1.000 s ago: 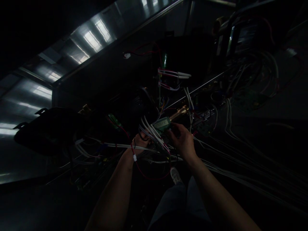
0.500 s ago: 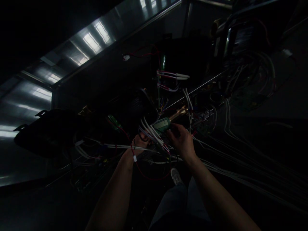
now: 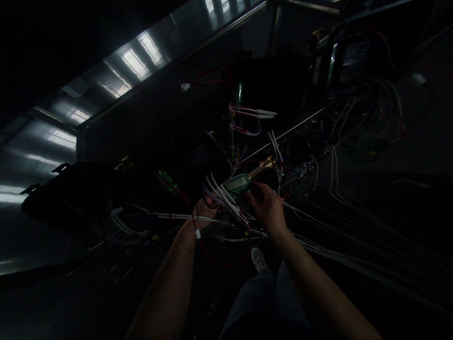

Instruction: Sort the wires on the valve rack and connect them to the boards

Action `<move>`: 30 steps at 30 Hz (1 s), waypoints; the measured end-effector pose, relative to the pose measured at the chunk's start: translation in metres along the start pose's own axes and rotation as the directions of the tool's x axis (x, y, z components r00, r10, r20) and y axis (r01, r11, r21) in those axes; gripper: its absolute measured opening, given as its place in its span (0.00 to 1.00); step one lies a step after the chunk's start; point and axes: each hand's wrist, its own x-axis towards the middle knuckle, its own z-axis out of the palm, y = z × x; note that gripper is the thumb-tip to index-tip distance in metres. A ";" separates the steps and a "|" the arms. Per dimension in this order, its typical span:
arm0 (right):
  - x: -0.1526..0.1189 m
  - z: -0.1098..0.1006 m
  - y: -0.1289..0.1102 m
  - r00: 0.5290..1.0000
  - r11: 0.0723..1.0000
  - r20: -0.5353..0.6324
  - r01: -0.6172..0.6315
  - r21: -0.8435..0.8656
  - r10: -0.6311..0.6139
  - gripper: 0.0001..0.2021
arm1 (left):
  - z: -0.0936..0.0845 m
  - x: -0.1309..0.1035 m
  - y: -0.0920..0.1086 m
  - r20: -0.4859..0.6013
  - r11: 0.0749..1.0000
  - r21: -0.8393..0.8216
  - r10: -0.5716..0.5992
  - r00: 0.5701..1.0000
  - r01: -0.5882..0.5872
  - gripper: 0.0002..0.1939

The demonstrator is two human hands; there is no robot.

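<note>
In the dim head view, my right hand (image 3: 267, 205) grips the right end of a green circuit board (image 3: 238, 184) that carries a pale grey label or display. Thumb and fingers close on its edge. My left hand (image 3: 208, 207) is bent in behind a bundle of white wires (image 3: 226, 197) at the board's left side; its fingertips are mostly hidden, and what they hold cannot be made out. A thin red lead with a white connector (image 3: 198, 233) hangs across my left wrist. Just above the board is a brass fitting (image 3: 262, 166).
Dark housings (image 3: 269, 80) with loose wiring stand along a shiny metal panel (image 3: 116, 66). Another green part (image 3: 167, 180) lies left of my hands. Long white cables (image 3: 339, 257) run off to the lower right. My shoe (image 3: 259, 259) shows below.
The board is tilted very slightly, and marks on its pale face show more clearly. Both hands stay in nearly the same place.
</note>
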 end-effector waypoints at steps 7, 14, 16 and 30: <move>0.000 0.001 0.001 1.000 1.000 0.004 -0.003 0.016 0.003 0.16 | -0.001 0.000 -0.001 0.024 1.000 0.006 0.008 1.000 -0.008 0.07; -0.001 0.000 0.001 1.000 1.000 0.006 0.003 0.022 -0.004 0.17 | 0.000 0.002 -0.007 0.017 1.000 0.014 0.019 1.000 -0.019 0.08; -0.001 0.000 0.001 1.000 1.000 0.010 -0.003 0.025 0.003 0.17 | 0.001 0.003 -0.010 0.005 0.999 -0.004 0.045 0.999 -0.045 0.08; -0.002 0.001 0.000 1.000 1.000 0.000 -0.004 0.011 0.004 0.16 | 0.001 -0.002 -0.004 0.032 0.994 -0.111 0.000 1.000 0.004 0.07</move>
